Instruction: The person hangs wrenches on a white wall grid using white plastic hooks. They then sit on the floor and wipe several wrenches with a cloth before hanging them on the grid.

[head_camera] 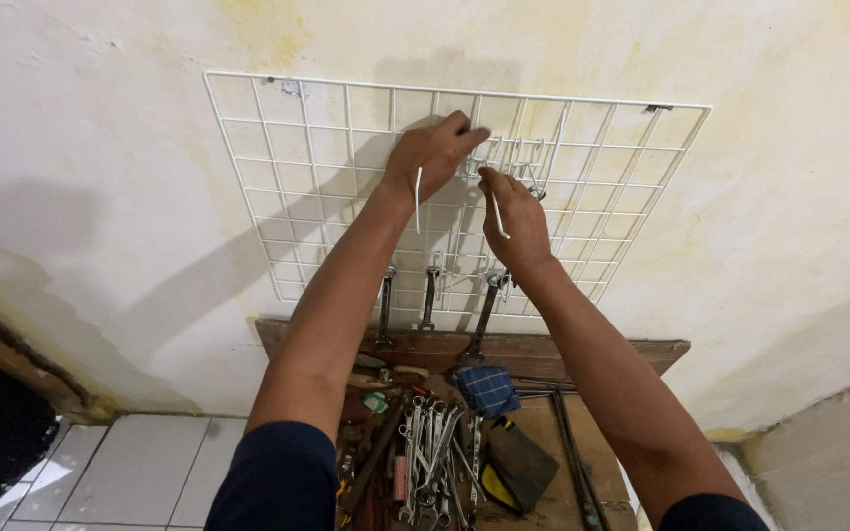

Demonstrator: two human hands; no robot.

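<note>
A white wire grid panel [277,177] hangs on the stained wall. My left hand [433,152] is raised against the grid's upper middle and grips a white wire hook [418,202] whose shank hangs down below the fingers. My right hand [516,218] is just right of it and pinches another white hook [497,216], fingertips touching the grid wires. Several white hooks [528,162] are clipped on the grid beside both hands. Three wrenches [431,295] hang from the grid's lower rows below my wrists.
Beneath the grid a wooden workbench [582,349] carries a pile of loose wrenches [430,457], a blue checked cloth [486,386], a dark pouch [518,462] and metal rods [568,433]. White floor tiles [140,472] lie at lower left.
</note>
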